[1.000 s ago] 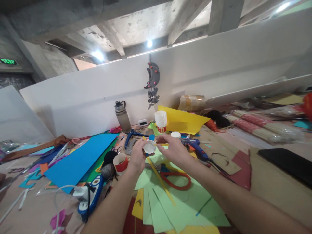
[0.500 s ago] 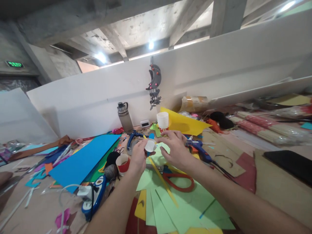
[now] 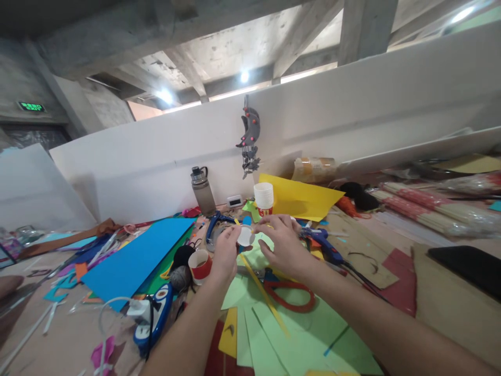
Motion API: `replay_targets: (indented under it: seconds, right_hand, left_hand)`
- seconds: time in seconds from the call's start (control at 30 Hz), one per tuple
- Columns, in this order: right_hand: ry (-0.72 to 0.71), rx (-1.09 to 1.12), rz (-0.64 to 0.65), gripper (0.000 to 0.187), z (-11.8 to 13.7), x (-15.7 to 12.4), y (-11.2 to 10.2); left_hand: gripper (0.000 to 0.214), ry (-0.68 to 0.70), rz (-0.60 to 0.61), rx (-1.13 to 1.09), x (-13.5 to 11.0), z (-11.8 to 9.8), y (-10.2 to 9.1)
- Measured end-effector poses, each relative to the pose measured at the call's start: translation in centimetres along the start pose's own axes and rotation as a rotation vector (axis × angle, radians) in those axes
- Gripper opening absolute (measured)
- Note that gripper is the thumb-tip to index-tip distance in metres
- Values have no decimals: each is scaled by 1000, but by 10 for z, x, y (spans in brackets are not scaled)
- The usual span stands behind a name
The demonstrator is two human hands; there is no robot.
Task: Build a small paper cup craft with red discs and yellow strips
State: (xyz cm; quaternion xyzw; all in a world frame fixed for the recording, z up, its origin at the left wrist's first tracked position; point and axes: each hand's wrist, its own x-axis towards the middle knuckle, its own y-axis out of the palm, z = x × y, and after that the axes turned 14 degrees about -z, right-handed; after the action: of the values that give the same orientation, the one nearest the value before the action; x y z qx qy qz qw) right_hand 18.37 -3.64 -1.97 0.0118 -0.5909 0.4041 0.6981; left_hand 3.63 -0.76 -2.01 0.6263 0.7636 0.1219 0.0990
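My left hand (image 3: 225, 254) and my right hand (image 3: 282, 245) meet over the middle of the table. Both pinch a small white paper cup (image 3: 245, 236) between their fingers, its open mouth turned toward me. A yellow strip (image 3: 263, 292) runs from under the cup down across the light green paper sheets (image 3: 274, 324). A red and white paper cup (image 3: 200, 265) stands just left of my left wrist. Red-handled scissors (image 3: 291, 292) lie under my right wrist.
A blue sheet (image 3: 136, 256), a grey water bottle (image 3: 202, 190), a stack of white cups (image 3: 263, 197), a yellow sheet (image 3: 299, 197) and a blue glue gun (image 3: 323, 243) crowd the table. A white partition (image 3: 352, 120) stands behind. A black pad (image 3: 465, 263) lies at right.
The view has shifted a little, so everything sits slightly lower and to the right. My hands have closed in more tightly round the small white cup.
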Motion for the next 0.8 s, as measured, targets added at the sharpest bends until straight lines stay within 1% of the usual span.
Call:
replay_targets:
  seconds: [0.13,0.37,0.6,0.8]
  right_hand:
    - [1,-4,-22,26,0,-1,1]
    - [-1,-13,16,26,0,0,0]
    - [-21,-1,-6,26,2,-1,0]
    - [-49,-24,13,29,2,-1,0]
  left_hand:
    - [33,3,-15,2,1,1,0]
    - [31,18,12,8,-1,1,0]
    - [32,23,9,9,-1,0,0]
    - [34,87,6,22,-4,-1,3]
